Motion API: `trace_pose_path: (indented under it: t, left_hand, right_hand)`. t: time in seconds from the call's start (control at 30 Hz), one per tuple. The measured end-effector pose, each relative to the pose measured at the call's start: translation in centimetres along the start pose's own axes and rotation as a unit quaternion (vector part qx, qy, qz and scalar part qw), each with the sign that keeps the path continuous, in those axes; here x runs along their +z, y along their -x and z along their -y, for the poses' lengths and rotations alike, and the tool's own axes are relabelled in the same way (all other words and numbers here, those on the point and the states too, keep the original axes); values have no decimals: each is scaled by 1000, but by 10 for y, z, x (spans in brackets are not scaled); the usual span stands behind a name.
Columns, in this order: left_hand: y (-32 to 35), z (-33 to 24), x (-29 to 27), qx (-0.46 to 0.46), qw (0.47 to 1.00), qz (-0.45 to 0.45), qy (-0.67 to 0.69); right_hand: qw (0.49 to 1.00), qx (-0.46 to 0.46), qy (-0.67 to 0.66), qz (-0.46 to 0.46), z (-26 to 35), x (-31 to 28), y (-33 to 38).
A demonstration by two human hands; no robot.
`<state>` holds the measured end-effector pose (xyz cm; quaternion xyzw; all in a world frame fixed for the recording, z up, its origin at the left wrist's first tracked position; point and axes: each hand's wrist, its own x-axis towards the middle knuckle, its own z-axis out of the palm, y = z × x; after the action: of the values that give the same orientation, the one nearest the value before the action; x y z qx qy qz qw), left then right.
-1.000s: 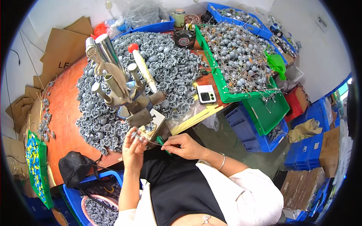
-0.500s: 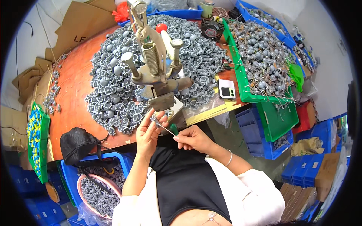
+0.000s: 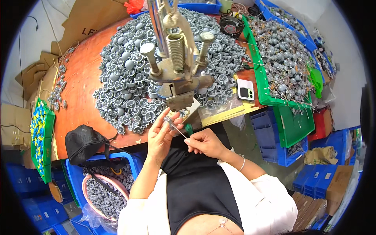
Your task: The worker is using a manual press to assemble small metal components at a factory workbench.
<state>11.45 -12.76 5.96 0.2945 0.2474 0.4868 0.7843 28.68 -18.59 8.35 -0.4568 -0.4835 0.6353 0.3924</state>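
Observation:
My left hand [image 3: 158,135] is raised just below the press, palm turned up. Its thumb and fingertips hold a small grey plastic part [image 3: 168,120]. A thin pale wire [image 3: 179,133] runs from that part down to my right hand [image 3: 206,142], whose thumb and forefinger pinch its other end. Right above my fingers stands a metal hand press with a square block [image 3: 181,101], a coil spring [image 3: 176,53] and two upright bolts. A dark green object [image 3: 189,129] shows behind the wire. Behind the press lies a big heap of grey plastic pieces [image 3: 127,84], many cup-shaped.
Right of the heap are a phone [image 3: 245,89], a small fan [image 3: 231,26] and a green tray [image 3: 263,84] of wired grey balls. A black bag [image 3: 84,144] hangs over a blue crate [image 3: 72,178] at left. A green tray [image 3: 48,137] holds yellow and blue pieces.
The whole view has shifted, with the bench and press now further right in it. A red knob seen behind the press no longer shows. Both hands keep their grip on the part and wire.

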Motion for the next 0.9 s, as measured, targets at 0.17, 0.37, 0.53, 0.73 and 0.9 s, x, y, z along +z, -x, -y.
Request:
trace_pose_path:
  t: [0.17,0.37,0.53,0.73,0.9]
  left_hand:
    - [17,13,12,-50,998,41,-20]
    - [16,-3,3,189,910,117,-351]
    - [24,0,-3,241,916,-8,-320]
    - [5,-13,10,441,734,-253,-450]
    - [27,-10,28,265,634,44,-725]
  right_hand:
    - [995,-23,87,-51,-9,3,-11]
    - [959,113,-248,81,2,-21,-6]
    - [960,99,-262,-17,-7,-21,-9]
    - [994,-38,-33,-96,-19,-29,-19]
    - [995,-93,-27,-8,-7,-18,-25]
